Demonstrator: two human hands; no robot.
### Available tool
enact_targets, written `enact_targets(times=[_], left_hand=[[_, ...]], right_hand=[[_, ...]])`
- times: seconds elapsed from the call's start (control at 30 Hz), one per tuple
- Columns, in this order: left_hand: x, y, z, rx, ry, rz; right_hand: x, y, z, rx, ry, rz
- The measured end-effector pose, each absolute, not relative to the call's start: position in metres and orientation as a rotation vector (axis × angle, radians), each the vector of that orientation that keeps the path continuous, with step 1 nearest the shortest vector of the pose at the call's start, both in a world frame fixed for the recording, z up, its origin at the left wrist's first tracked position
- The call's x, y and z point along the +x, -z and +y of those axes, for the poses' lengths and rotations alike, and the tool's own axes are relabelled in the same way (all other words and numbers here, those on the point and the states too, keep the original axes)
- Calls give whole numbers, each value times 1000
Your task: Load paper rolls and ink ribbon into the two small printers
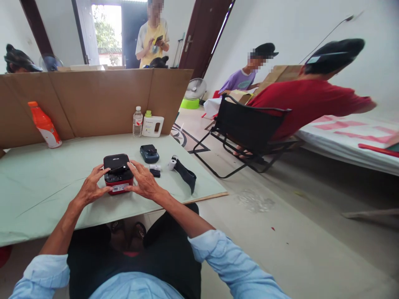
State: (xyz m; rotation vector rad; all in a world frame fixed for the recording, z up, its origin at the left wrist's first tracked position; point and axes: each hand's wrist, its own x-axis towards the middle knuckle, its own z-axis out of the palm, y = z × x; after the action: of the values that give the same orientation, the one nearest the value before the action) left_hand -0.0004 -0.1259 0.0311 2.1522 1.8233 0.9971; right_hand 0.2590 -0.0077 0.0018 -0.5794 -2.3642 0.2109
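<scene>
A small black-and-red box sits on the pale green tabletop, its front carrying a white label. On its left side is my left hand, fingers curved at the top edge and thumb at the lower front. My right hand grips the opposite side the same way. Across the top lies a dark narrow piece, whose kind I cannot make out. Just to the right are a dark blue boxy device, a small white-and-black item and a white roll beside a black strap.
Along the table's far side stands a cardboard panel. Before it are an orange bottle, a clear water bottle and a white jug. A black folding chair holds a person in red; other people are beyond.
</scene>
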Motion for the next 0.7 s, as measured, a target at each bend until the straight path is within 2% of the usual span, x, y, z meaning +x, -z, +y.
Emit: enact_targets(times=[0.33,0.7], left_hand=[[11,-20,-128,2132,-983,2008],[15,-25,-127,2132,-967,2005]], right_hand=[[258,16,-2,-628,-268,-2388],[261,12,-3,-639,-281,-2385]])
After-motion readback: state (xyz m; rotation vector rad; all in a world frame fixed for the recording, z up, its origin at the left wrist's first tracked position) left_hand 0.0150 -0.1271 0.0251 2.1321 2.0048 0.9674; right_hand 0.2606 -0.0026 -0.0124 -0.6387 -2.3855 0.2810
